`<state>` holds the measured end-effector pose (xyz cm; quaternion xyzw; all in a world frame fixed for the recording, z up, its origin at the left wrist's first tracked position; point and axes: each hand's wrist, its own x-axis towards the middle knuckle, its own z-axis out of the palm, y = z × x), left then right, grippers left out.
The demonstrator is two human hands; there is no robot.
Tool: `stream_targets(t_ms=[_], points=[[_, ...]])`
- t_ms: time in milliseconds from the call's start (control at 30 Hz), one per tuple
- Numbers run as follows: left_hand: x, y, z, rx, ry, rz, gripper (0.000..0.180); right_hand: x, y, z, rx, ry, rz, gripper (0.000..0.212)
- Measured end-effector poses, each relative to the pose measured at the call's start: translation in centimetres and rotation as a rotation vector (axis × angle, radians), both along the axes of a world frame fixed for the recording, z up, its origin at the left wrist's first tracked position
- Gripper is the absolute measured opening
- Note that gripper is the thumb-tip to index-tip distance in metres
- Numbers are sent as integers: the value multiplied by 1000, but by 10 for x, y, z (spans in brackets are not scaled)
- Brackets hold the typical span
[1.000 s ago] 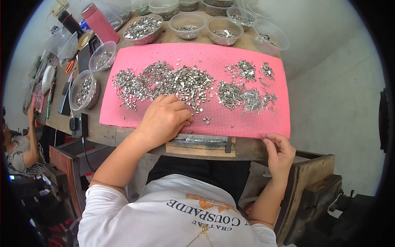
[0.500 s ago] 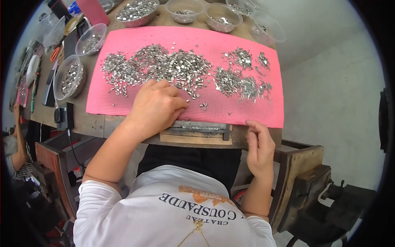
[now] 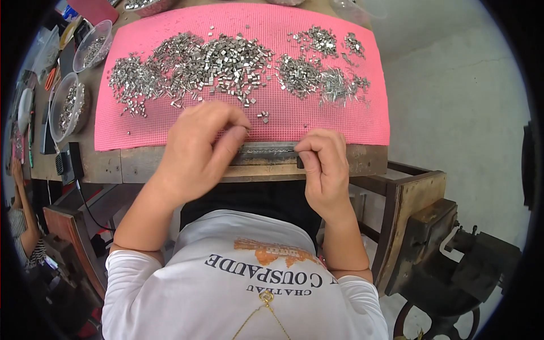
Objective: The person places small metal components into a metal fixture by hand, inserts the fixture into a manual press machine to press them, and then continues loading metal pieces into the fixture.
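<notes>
A narrow dark metal holder (image 3: 260, 159) lies along the near edge of the workbench, with a line of small shiny bits in its channel. My left hand (image 3: 198, 148) is over its left part, thumb and forefinger pinched together just above the near edge of the pink mat (image 3: 187, 127). Whatever lies between those fingertips is too small to see. At the holder's right end, my right hand (image 3: 327, 173) is closed, its thumb and forefinger tips together; what they grip is hidden. Heaps of small silver metal pieces (image 3: 238, 62) spread across the mat beyond both hands.
Clear plastic bowls of metal pieces (image 3: 69, 107) stand left of the mat, and more line its far side. A black device with a cable (image 3: 69, 161) hangs at the bench's front left. Another person's arm (image 3: 24, 207) shows at far left. A black machine (image 3: 470, 266) stands at right.
My right hand has moved left, onto the holder's right end, and its fingers have closed. My left hand has turned so its thumb and forefinger show pinched. The whole view has shifted.
</notes>
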<state>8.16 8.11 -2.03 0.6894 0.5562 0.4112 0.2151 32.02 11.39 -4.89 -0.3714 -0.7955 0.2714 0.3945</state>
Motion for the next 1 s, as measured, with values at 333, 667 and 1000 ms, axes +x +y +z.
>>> stream_targets(t_ms=[333, 667, 1000], points=[[18, -6, -13, -13, 73, -101, 10, -9, -4, -11, -67, 31, -10, 8], [23, -4, -16, 52, 118, -41, 11, -12, -3, -14, 85, -28, -24, 14], [28, -6, -21, 171, 240, 3, 13, -2, 4, -8, 55, -33, 57, 24]])
